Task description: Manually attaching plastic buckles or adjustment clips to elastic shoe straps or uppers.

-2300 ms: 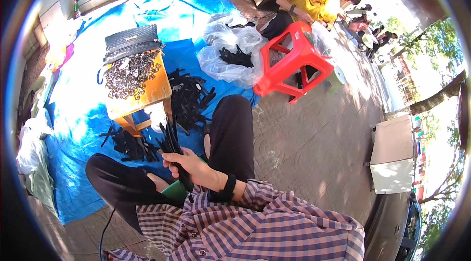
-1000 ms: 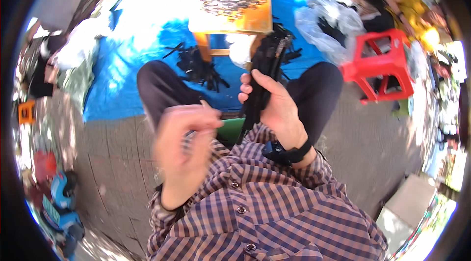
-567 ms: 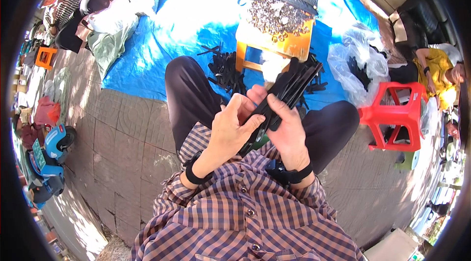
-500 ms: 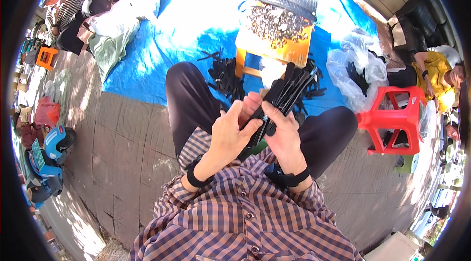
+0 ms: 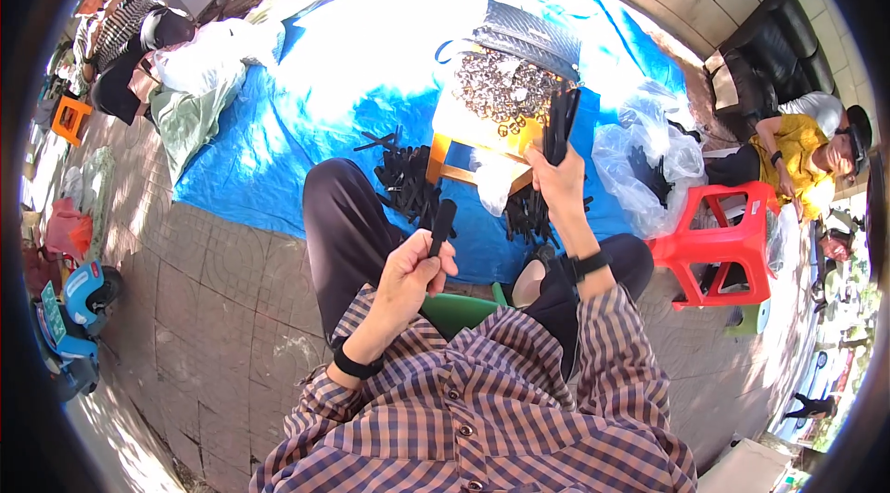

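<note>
My left hand [image 5: 410, 268] is closed around one flat black strip [image 5: 444, 217] with a rounded end, held up above my left thigh. Out ahead, my right hand [image 5: 560, 179] grips a bundle of black strips [image 5: 561, 122] by its lower end, beside the right edge of a yellow stool [image 5: 449, 152]. A pile of small shiny metal rings or buckles [image 5: 505, 89], too small to tell apart, covers the stool's top. Behind it lies a black woven-pattern bag [image 5: 530, 37]. More black strips [image 5: 403, 179] lie heaped on the ground left of the stool, and others under my right hand.
A blue tarp [image 5: 278, 140] spreads under the stool. To the right are a clear plastic bag [image 5: 640, 164] with black strips inside and a red stool [image 5: 718, 243]. A green seat [image 5: 459, 312] shows between my legs. People sit at far left and right.
My hands have parted. The right carried the bundle forward and to the right; the left moved down and left, keeping a single strip. The view has shifted slightly.
</note>
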Available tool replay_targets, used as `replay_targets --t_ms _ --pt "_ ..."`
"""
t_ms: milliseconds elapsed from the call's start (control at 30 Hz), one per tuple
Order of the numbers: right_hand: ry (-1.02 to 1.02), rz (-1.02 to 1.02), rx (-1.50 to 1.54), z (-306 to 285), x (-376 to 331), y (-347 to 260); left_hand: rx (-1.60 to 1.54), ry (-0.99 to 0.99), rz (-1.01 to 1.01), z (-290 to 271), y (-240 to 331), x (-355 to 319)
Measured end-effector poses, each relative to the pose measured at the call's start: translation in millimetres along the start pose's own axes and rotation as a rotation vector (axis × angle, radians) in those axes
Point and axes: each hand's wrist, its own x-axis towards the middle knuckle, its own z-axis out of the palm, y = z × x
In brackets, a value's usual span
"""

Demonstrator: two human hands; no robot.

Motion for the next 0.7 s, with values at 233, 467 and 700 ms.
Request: replay_targets --t_ms 233,467,700 --pt "0.173 -0.393 -0.619 24 56 44 -0.059 0.065 -0.127 4 6 -11" --pt "0.172 -0.556 -0.794 38 53 38 -0.091 0.108 -0.107 -2 6 -14" --pt "0.058 -0.555 -0.861 29 68 48 -0.112 0.110 -0.085 3 1 -14"
